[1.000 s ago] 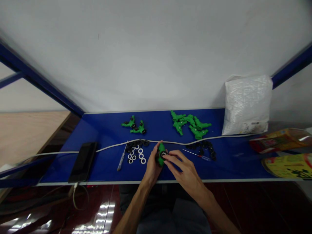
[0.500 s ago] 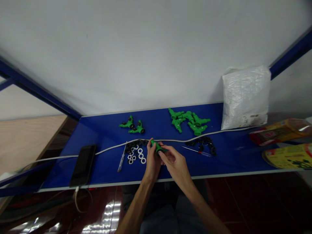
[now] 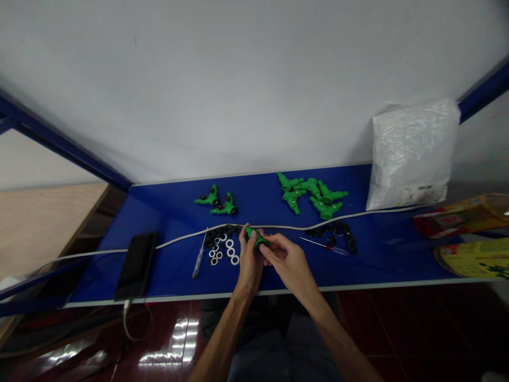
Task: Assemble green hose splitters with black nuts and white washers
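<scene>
Both hands meet over the middle of the blue table (image 3: 170,276). My left hand (image 3: 248,262) is closed around a green plastic hose connector (image 3: 255,236), whose tip points up and left. My right hand (image 3: 288,261) pinches the same connector at its near end, fingers curled. Just left of my hands lie several black and white rings (image 3: 222,249) and a small screwdriver (image 3: 198,257).
Two assembled green connectors (image 3: 218,203) lie at the back left, a pile of green connectors (image 3: 312,193) at the back right. Black parts (image 3: 338,233), a red-tipped tool (image 3: 324,246), a white cable (image 3: 178,240), a phone (image 3: 136,264), a white bag (image 3: 411,154) and yellow packets (image 3: 469,239) also rest here.
The green connector has been turned from facing me with its ring end to lying sideways. Both hands have closed in on it and shifted slightly away from me.
</scene>
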The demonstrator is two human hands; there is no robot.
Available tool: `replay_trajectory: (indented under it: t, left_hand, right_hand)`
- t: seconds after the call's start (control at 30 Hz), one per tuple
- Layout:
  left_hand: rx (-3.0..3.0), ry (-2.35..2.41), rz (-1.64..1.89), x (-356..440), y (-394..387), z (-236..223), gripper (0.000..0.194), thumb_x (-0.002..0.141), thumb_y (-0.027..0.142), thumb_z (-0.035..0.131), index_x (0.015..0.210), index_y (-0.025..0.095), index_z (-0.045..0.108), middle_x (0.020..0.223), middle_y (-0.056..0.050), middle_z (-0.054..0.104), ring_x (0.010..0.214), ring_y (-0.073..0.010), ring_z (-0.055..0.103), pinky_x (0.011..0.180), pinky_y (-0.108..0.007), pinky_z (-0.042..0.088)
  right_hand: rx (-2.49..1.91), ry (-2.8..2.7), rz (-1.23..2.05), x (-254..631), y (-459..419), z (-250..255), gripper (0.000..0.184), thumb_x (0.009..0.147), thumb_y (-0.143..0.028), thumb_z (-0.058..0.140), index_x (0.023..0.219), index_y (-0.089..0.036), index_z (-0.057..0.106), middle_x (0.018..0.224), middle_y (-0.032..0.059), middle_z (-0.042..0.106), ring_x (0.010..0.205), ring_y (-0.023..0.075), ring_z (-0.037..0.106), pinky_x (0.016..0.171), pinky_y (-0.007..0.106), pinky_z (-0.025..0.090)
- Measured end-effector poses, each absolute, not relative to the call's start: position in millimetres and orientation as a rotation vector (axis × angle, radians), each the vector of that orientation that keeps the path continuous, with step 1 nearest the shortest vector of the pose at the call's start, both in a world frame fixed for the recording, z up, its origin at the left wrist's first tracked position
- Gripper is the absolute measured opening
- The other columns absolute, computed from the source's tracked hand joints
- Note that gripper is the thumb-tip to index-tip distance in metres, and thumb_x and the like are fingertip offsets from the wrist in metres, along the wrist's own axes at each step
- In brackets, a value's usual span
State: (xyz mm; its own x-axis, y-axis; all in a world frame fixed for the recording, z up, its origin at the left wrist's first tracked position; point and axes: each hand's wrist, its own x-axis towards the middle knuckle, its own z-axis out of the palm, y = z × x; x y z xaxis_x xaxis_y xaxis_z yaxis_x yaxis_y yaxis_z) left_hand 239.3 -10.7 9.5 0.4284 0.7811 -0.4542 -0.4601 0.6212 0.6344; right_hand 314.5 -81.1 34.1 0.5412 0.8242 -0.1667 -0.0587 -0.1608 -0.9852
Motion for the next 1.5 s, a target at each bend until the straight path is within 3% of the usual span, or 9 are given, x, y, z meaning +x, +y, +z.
replay_trajectory:
  t: [0.3,0.47,0.57,0.7,0.83,0.93,1.07,1.2,1.5]
  left_hand:
    - [0.463,0.749,0.837,239.3,-11.7,6.7,0.064,0.075,0.04,0.087,0.124,0.029,0.048,0.095,0.002,0.066,0.082,-0.0136,0.066,0.069,-0.022,0.052]
    - [0.496,0.755,0.844,239.9,-11.7,8.0,0.066,0.076,0.043,0.086,0.126,0.032,0.045,0.102,0.0,0.07,0.093,-0.0177,0.069,0.063,-0.02,0.049]
    - [0.491,0.712,0.829,238.7,-11.5,8.8,0.062,0.075,0.037,0.088,0.12,0.031,0.046,0.116,-0.004,0.073,0.106,-0.0204,0.069,0.066,-0.021,0.05]
    - [0.485,0.624,0.757,235.5,-9.1,6.2,0.045,0.073,0.027,0.088,0.1,0.024,0.053,0.126,-0.007,0.072,0.115,-0.0224,0.068,0.087,-0.03,0.055]
    - [0.508,0.616,0.669,233.9,-5.9,0.8,0.04,0.072,0.032,0.09,0.082,0.02,0.053,0.11,-0.005,0.075,0.099,-0.0205,0.072,0.084,-0.031,0.057]
    - [0.514,0.612,0.659,234.3,-4.8,-2.1,0.041,0.072,0.034,0.09,0.077,0.018,0.052,0.104,-0.004,0.074,0.087,-0.0164,0.07,0.071,-0.024,0.055]
    - [0.51,0.606,0.667,234.9,-4.8,-3.6,0.038,0.072,0.033,0.091,0.088,0.019,0.059,0.108,-0.004,0.073,0.075,-0.0127,0.066,0.063,-0.023,0.053]
    - [0.507,0.609,0.67,234.9,-5.0,-6.5,0.041,0.072,0.033,0.091,0.103,0.019,0.067,0.1,-0.004,0.072,0.068,-0.0106,0.062,0.062,-0.023,0.051]
    - [0.54,0.579,0.645,234.1,-4.0,-16.7,0.034,0.077,0.032,0.088,0.104,0.017,0.073,0.084,-0.002,0.068,0.066,-0.0098,0.058,0.067,-0.024,0.048]
  right_hand:
    - [-1.488,-0.639,0.924,316.0,-81.9,32.7,0.03,0.085,-0.046,0.073,0.097,-0.019,0.07,0.075,0.0003,0.071,0.06,0.0154,0.067,0.06,0.028,0.054]
    - [-1.471,-0.613,0.951,312.8,-82.3,34.3,0.038,0.09,-0.047,0.067,0.115,-0.018,0.068,0.072,0.0015,0.072,0.057,0.018,0.07,0.057,0.03,0.057]
    - [-1.488,-0.625,0.897,314.4,-85.3,39.5,0.041,0.093,-0.047,0.064,0.122,-0.018,0.068,0.076,0.0029,0.073,0.065,0.0196,0.073,0.066,0.033,0.061]
    - [-1.547,-0.681,0.76,321.6,-92.2,45.8,0.037,0.09,-0.041,0.071,0.123,-0.024,0.072,0.096,0.0054,0.075,0.084,0.0205,0.073,0.082,0.035,0.059]
    - [-1.567,-0.734,0.689,325.8,-97.0,47.0,0.033,0.087,-0.035,0.075,0.119,-0.026,0.076,0.111,0.0069,0.075,0.095,0.0221,0.07,0.088,0.035,0.057]
    - [-1.543,-0.719,0.735,325.7,-98.0,47.4,0.036,0.091,-0.04,0.071,0.123,-0.025,0.073,0.108,0.0074,0.075,0.089,0.0207,0.071,0.082,0.033,0.058]
    - [-1.469,-0.652,0.862,325.1,-97.3,47.4,0.04,0.094,-0.047,0.067,0.125,-0.022,0.069,0.09,0.0049,0.076,0.072,0.0178,0.071,0.069,0.03,0.059]
    - [-1.441,-0.604,0.906,325.1,-96.3,44.7,0.041,0.092,-0.048,0.07,0.122,-0.021,0.068,0.084,0.0037,0.076,0.072,0.0181,0.073,0.069,0.03,0.06]
    - [-1.427,-0.532,0.911,329.4,-93.2,41.0,0.041,0.084,-0.049,0.078,0.11,-0.019,0.07,0.076,0.0025,0.075,0.065,0.0176,0.072,0.066,0.031,0.061]
